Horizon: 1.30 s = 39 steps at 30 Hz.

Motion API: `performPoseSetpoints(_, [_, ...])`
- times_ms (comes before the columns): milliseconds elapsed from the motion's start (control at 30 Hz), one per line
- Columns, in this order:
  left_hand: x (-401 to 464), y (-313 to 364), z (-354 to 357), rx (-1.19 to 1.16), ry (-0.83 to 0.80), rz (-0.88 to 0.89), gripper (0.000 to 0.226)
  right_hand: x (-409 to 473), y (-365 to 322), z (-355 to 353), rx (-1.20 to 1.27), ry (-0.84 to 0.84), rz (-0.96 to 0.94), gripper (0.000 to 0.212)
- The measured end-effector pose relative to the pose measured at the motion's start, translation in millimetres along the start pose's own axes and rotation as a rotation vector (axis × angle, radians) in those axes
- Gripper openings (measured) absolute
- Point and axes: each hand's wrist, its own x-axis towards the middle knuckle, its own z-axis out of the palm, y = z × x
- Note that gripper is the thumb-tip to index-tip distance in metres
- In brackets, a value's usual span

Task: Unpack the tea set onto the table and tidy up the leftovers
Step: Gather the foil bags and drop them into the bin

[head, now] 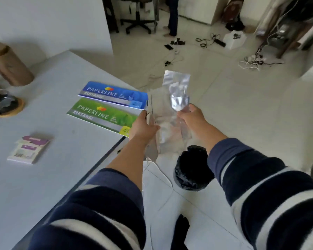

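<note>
Both hands hold clear plastic wrapping [170,112] out past the table's right edge, above the floor. My left hand [143,127] grips the lower left side of the bundle. My right hand [192,118] pinches its right side, where one clear bag sticks upward. A bin lined with a black bag [192,168] stands on the floor just below the wrapping. On the white table [61,168], at the far left, a brown cylindrical tin [9,64] stands, and a dark piece rests on a wooden tray [5,105].
Blue [112,94] and green [101,114] Paperline receipt books lie near the table's right edge, a small purple-and-white booklet [29,148] nearer me. Cables and power strips [211,40] litter the tiled floor. An office chair [137,17] and a person's legs [172,18] are at the back.
</note>
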Motion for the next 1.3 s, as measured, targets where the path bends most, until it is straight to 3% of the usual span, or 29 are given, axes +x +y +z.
performPoseSetpoints(133, [19, 10, 101, 0.007, -0.045, -0.014, 0.055, 40, 59, -56, -0.042, 0.089, 0.069, 0.007])
performPoseSetpoints(267, [38, -9, 191, -0.017, -0.064, -0.111, 0.050, 76, 138, -79, 0.002, 0.150, 0.160, 0.029])
performPoseSetpoints(333, [53, -27, 234, -0.001, -0.092, -0.141, 0.050, 97, 182, -83, 0.038, 0.191, 0.219, 0.029])
performPoseSetpoints(400, [71, -48, 273, 0.018, -0.122, -0.161, 0.048, 119, 226, -81, 0.082, 0.218, 0.260, 0.025])
performPoseSetpoints(467, [87, -76, 310, 0.032, -0.133, -0.184, 0.045, 138, 271, -75, 0.101, 0.248, 0.285, 0.007])
performPoseSetpoints(567, [103, -120, 354, 0.015, -0.178, -0.237, 0.041, 158, 331, -60, 0.126, 0.287, 0.309, 0.008])
performPoseSetpoints(600, [107, -133, 367, -0.014, -0.232, -0.265, 0.048, 161, 348, -56, 0.108, 0.270, 0.324, 0.010])
performPoseSetpoints(667, [112, -157, 384, 0.006, -0.397, -0.311, 0.086, 165, 380, -45, 0.052, 0.160, 0.388, 0.030])
performPoseSetpoints(700, [112, -166, 389, 0.088, -0.465, -0.324, 0.104, 165, 391, -40, 0.012, 0.093, 0.429, 0.043])
performPoseSetpoints(767, [115, -178, 390, 0.277, -0.537, -0.317, 0.116, 159, 405, -33, -0.124, -0.003, 0.499, 0.060])
performPoseSetpoints(867, [118, -176, 377, 0.364, -0.563, -0.195, 0.107, 150, 395, -31, -0.250, -0.056, 0.551, 0.065])
performPoseSetpoints(967, [117, -152, 348, 0.417, -0.609, -0.180, 0.106, 148, 359, -34, -0.322, -0.110, 0.539, 0.061])
performPoseSetpoints(1300, [113, -18, 183, 0.392, -0.421, -0.109, 0.090, 142, 149, -37, -0.578, -0.206, 0.177, 0.053])
